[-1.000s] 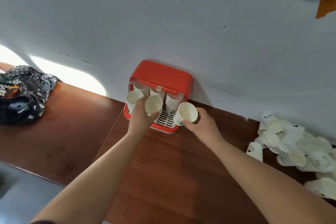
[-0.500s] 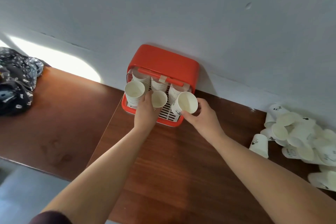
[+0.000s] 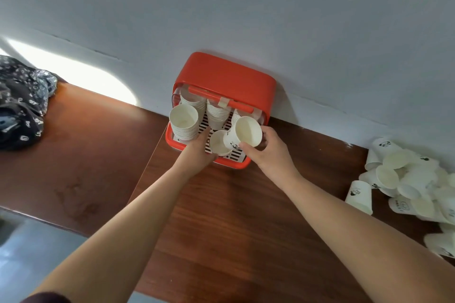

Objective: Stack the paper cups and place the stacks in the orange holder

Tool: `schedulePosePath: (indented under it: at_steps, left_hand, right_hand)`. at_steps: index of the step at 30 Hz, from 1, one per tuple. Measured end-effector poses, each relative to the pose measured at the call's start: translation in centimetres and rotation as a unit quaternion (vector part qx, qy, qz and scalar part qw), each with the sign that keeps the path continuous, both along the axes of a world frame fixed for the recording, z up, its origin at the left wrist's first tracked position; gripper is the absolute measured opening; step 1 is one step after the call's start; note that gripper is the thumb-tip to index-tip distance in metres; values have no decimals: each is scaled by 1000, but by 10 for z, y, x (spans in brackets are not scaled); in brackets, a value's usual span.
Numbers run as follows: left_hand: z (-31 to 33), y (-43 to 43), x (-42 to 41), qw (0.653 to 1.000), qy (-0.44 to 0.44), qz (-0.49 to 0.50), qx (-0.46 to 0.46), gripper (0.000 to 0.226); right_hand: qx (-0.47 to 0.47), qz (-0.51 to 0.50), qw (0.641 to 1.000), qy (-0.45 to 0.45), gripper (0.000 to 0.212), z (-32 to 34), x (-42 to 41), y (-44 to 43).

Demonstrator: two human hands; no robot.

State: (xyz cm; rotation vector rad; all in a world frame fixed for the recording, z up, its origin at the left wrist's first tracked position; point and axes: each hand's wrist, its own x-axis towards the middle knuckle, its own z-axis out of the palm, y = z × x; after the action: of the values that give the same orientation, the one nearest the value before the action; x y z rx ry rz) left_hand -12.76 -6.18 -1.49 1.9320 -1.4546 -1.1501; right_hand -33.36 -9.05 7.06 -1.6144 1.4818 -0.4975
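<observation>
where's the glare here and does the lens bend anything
Head view: sun patch left of the orange holder is blown out; the wide lens skews the table edges; the left hand gripping a lower cup and right hand gripping the panda cup look sharp.

Surface: reddish-brown wood-grain surface (image 3: 234, 204), butted against a white wall (image 3: 246, 7).
Seam: thin straight seam (image 3: 147, 167) across the surface, left of centre, ending near the holder's left corner.
Far edge, centre: orange plastic holder with rounded corners (image 3: 226, 74), standing on the surface against the wall.
Right end: loose heap of white paper cups (image 3: 406, 179), some black-printed, several on their sides.
Left end: crumpled dark fabric with white pattern (image 3: 22, 106), well apart from the holder.
</observation>
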Motion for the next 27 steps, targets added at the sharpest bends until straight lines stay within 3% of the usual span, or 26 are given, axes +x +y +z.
schedulePosePath:
  at_steps: [5,10,12,14,19,24,27]
  left_hand:
    - [12,8,3,995,27,98,-22,37]
    - [10,6,-1,989,111,86,-37,38]
    - [0,4,1,993,101,42,-51,36]
    - [-9,3,2,995,69,21,-67,47]
    - [-11,2,-3,996,17,37,-80,51]
    - [-10,19,-13,991,-25,97,-88,47]
    - [-2,43,-25,987,-6,132,-87,36]
  right_hand:
    - [-24,43,998,27,59,-13,24,-1]
    - [-22,95,983,155,73,-40,41,-11]
    - [5,118,978,172,74,-53,43,-13]
    - [18,123,977,175,75,-62,43,-14]
    - [15,132,972,196,75,-71,42,-13]
    - [-18,106,983,151,39,-57,28,-3]
    - [-28,87,983,156,40,-43,-7,13]
